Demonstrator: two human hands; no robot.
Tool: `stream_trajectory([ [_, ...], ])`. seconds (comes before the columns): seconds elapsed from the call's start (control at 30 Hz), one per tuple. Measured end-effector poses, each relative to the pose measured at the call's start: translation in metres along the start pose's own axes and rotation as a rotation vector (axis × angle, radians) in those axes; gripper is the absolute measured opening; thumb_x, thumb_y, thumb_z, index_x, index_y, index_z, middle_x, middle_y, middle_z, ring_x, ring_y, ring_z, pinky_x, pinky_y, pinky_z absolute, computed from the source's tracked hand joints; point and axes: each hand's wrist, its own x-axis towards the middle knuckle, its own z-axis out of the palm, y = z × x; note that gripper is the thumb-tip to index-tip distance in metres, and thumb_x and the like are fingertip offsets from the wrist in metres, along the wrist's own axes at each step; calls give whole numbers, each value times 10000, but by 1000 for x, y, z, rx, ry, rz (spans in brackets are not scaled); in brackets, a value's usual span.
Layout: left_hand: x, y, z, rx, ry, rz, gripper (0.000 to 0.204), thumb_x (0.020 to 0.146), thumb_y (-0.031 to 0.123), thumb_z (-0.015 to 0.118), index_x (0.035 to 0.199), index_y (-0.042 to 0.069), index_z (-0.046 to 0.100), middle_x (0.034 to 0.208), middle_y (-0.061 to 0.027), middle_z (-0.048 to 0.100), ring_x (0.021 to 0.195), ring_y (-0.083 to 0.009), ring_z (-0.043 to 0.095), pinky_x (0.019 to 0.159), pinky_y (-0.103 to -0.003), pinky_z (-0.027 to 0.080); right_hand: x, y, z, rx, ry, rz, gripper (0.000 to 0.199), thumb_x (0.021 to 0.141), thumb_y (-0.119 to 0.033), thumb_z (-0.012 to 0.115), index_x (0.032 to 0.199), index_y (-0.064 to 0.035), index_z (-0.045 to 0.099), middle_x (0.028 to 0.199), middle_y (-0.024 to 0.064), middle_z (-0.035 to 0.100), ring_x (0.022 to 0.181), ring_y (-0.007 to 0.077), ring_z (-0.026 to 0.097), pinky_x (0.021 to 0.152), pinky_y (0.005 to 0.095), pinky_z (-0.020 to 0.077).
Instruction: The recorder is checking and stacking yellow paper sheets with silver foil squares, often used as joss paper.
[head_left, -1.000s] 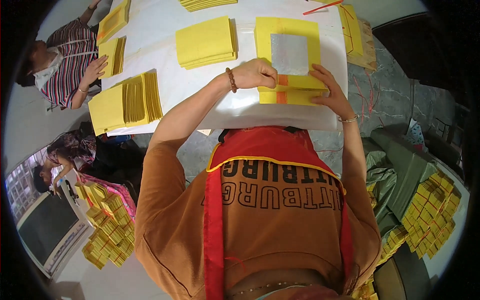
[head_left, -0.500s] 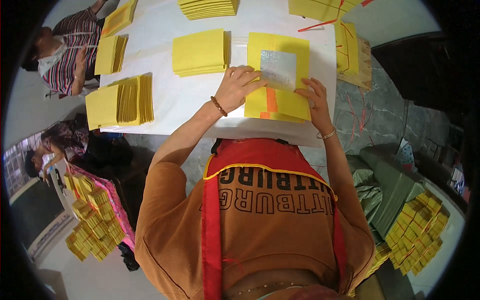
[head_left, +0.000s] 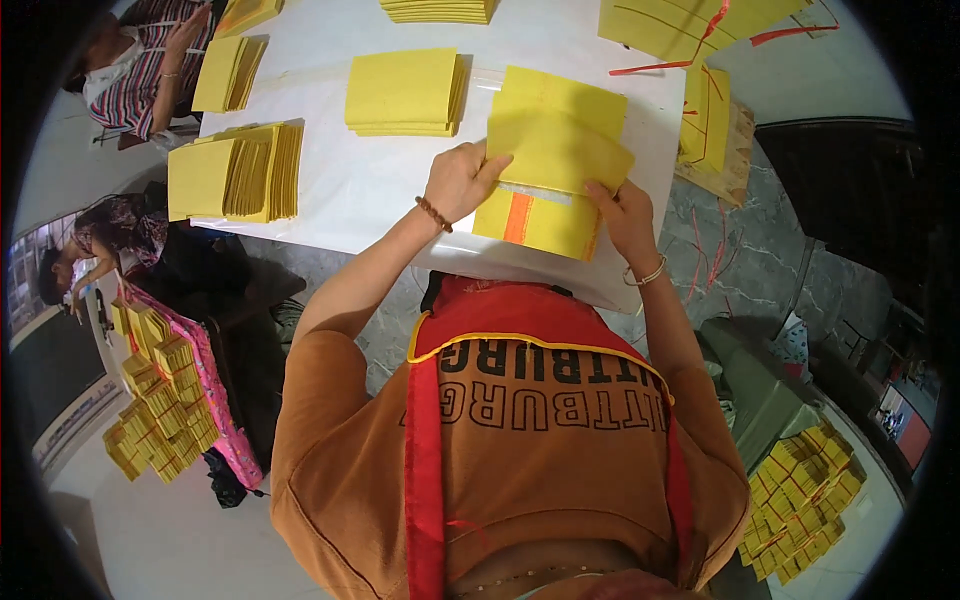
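My left hand (head_left: 462, 180) pinches the left edge of a loose yellow paper sheet (head_left: 560, 148), and my right hand (head_left: 622, 212) holds that sheet's lower right edge. The sheet is tilted and lies over a pile of yellow papers (head_left: 535, 222) with an orange stripe, at the near edge of the white table (head_left: 370, 190). A thin strip of silver foil shows just under the sheet's lower edge. Both hands wear a bracelet at the wrist.
More yellow paper stacks lie on the table: one at the centre (head_left: 405, 92), a fanned one at the left (head_left: 235, 172), others at the far edge. Bundled yellow packs sit on the floor left (head_left: 160, 400) and right (head_left: 805, 500). A seated person (head_left: 135, 60) works at the far left.
The silver foil square that was exposed on the top sheet is now covered by the yellow sheet, which both hands have drawn over it. My hands have shifted slightly along its edges.
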Motion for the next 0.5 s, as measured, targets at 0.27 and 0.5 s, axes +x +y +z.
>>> stream_trajectory([
  [0.27, 22, -36, 25, -477, -84, -231, 258, 824, 199, 616, 984, 1, 575, 619, -85, 584, 535, -146, 527, 509, -296, 405, 15, -3, 9, 254, 169, 176, 398, 800, -121, 640, 1186, -76, 554, 815, 61, 660, 654, 79, 555, 620, 232, 452],
  [0.5, 24, -27, 26, -611, -11, -212, 563, 797, 170, 635, 1261, 29, 350, 611, -58, 578, 534, -140, 529, 514, -283, 407, 13, 6, 19, 333, 224, 128, 386, 790, -118, 649, 1164, -46, 588, 856, 53, 660, 693, 76, 566, 643, 226, 464],
])
